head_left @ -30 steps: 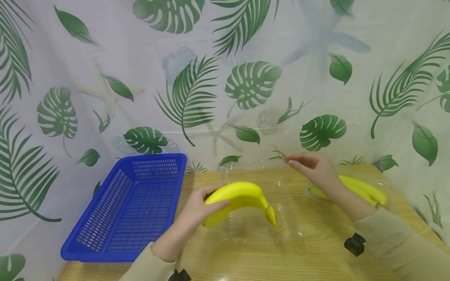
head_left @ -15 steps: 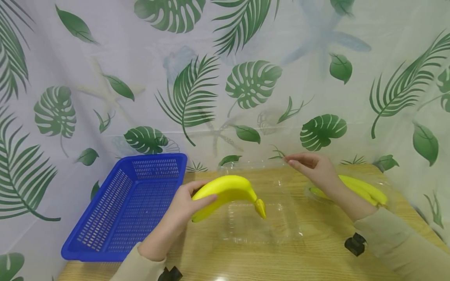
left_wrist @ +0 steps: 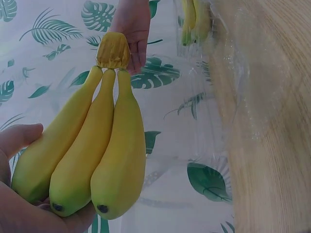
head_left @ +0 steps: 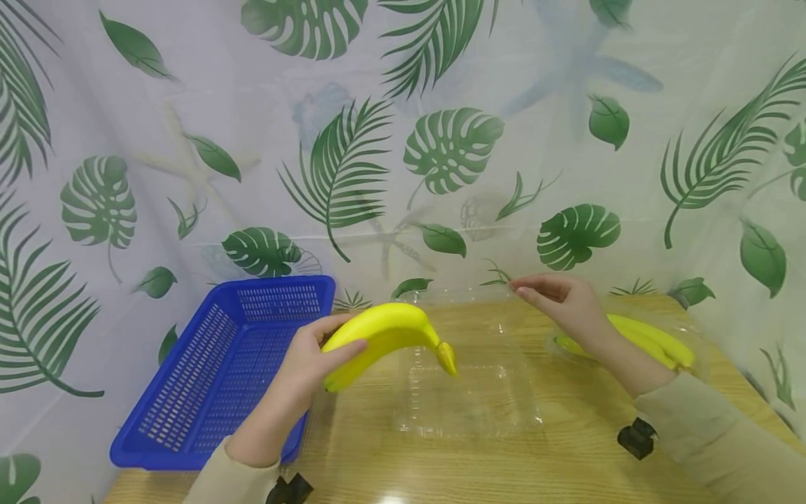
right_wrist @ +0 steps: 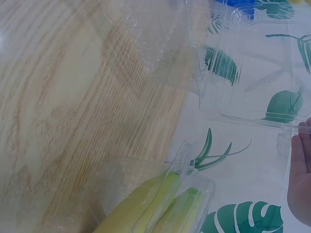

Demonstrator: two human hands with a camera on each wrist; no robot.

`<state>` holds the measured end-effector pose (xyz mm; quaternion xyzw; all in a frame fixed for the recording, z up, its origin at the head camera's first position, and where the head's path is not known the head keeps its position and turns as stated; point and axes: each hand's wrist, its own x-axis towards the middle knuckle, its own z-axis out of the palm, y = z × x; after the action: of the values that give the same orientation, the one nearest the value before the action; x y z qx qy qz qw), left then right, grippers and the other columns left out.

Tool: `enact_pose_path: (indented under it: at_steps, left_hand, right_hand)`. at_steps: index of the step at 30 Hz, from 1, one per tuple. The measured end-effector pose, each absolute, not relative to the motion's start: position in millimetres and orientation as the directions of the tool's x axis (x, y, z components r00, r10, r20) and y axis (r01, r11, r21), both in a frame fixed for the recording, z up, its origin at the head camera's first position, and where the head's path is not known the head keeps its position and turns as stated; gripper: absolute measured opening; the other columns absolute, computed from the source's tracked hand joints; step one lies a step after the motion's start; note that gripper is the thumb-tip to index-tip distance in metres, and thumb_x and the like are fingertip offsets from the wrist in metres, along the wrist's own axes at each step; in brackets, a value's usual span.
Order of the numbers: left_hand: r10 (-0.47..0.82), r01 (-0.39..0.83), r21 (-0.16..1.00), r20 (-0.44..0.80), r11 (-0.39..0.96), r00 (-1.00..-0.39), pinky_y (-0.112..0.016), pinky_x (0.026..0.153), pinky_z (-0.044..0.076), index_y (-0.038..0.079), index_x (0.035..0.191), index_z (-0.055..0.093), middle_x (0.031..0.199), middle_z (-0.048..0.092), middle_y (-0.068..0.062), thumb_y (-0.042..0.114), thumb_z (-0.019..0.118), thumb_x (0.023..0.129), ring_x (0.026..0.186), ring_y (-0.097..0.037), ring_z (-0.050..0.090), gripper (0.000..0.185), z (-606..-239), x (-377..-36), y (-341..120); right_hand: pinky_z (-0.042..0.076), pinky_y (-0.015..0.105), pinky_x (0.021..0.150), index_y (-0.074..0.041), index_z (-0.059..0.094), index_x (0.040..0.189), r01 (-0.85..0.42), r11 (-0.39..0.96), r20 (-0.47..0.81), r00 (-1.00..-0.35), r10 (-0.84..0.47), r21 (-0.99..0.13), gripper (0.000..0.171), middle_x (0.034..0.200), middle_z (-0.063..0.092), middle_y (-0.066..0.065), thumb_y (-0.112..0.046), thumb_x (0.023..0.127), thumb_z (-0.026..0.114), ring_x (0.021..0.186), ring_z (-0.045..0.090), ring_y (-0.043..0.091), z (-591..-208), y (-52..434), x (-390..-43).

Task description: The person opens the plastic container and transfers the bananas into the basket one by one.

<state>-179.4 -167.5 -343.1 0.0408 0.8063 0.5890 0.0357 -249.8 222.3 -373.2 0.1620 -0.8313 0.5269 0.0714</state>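
My left hand (head_left: 301, 367) grips a bunch of yellow bananas (head_left: 384, 327) by the tip end, thumb on the near side. Three joined bananas (left_wrist: 116, 155) show in the left wrist view, their brown stem end (left_wrist: 112, 51) pointing away from the palm. The bunch hangs in the air between a blue basket and a clear plastic clamshell box (head_left: 412, 402). This box lies open on the table, its lid (right_wrist: 252, 99) raised at the back. My right hand (head_left: 563, 304) pinches the lid's upper right corner between thumb and fingers.
The blue slotted basket (head_left: 157, 458) stands on the left of the wooden table (head_left: 441, 476). At the right, partly behind my right forearm, sits another clear box with bananas (head_left: 661, 343) inside. A leaf-patterned curtain (head_left: 378, 84) hangs directly behind the table.
My left hand has carried the bananas left and slightly up, from over the open clamshell box toward the blue basket. The right hand stays put on the lid corner.
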Motion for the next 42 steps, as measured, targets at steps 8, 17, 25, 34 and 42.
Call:
enact_pose_path:
  at_steps: [8, 17, 25, 34, 42]
  left_hand:
    - [0.073, 0.005, 0.951, -0.018, 0.309, -0.997, -0.024, 0.083, 0.057, 0.004, 0.141, 0.066, 0.127, 0.069, -0.017, 0.019, 0.077, 0.098, 0.098, -0.017, 0.061, 0.047, -338, -181, -179]
    - [0.045, -0.018, 0.949, -0.034, 0.314, -0.998, -0.022, 0.083, 0.059, 0.006, 0.143, 0.064, 0.128, 0.068, -0.016, 0.021, 0.075, 0.100, 0.099, -0.019, 0.063, 0.048, -334, -186, -194]
    - [0.030, -0.025, 0.948, -0.036, 0.318, -0.999, -0.022, 0.082, 0.060, 0.006, 0.146, 0.062, 0.128, 0.067, -0.014, 0.023, 0.074, 0.101, 0.098, -0.018, 0.063, 0.050, -329, -188, -208]
    - [-0.014, -0.038, 0.935, -0.035, 0.352, -0.999, -0.021, 0.083, 0.060, 0.008, 0.148, 0.061, 0.133, 0.065, -0.015, 0.027, 0.073, 0.101, 0.099, -0.017, 0.064, 0.052, -326, -193, -224]
    - [-0.066, -0.083, 0.922, -0.063, 0.378, -0.996, -0.018, 0.084, 0.059, 0.010, 0.154, 0.055, 0.142, 0.061, -0.016, 0.031, 0.071, 0.103, 0.102, -0.017, 0.063, 0.057, -324, -200, -240]
  right_hand:
    - [0.054, 0.004, 0.090, 0.003, 0.073, 0.126, -0.332, 0.402, 0.278, -0.942, -0.188, -0.854, 0.032, 0.107, 0.072, -0.035, -0.022, 0.106, 0.067, 0.102, 0.066, -0.018, -373, 222, -251]
    - [0.054, 0.004, 0.090, 0.003, 0.073, 0.126, -0.332, 0.402, 0.277, -0.942, -0.190, -0.853, 0.033, 0.108, 0.072, -0.035, -0.023, 0.106, 0.068, 0.102, 0.066, -0.018, -372, 221, -252]
    - [0.055, 0.004, 0.090, 0.003, 0.073, 0.126, -0.330, 0.399, 0.276, -0.942, -0.189, -0.855, 0.032, 0.106, 0.070, -0.037, -0.021, 0.106, 0.067, 0.102, 0.066, -0.017, -373, 221, -252]
    - [0.055, 0.005, 0.090, 0.002, 0.073, 0.126, -0.323, 0.398, 0.269, -0.945, -0.187, -0.859, 0.032, 0.111, 0.075, -0.028, -0.023, 0.106, 0.068, 0.103, 0.066, -0.017, -373, 222, -252]
    - [0.054, 0.004, 0.091, 0.001, 0.073, 0.127, -0.330, 0.408, 0.275, -0.943, -0.188, -0.851, 0.032, 0.110, 0.073, -0.031, -0.023, 0.106, 0.067, 0.103, 0.065, -0.018, -373, 222, -252]
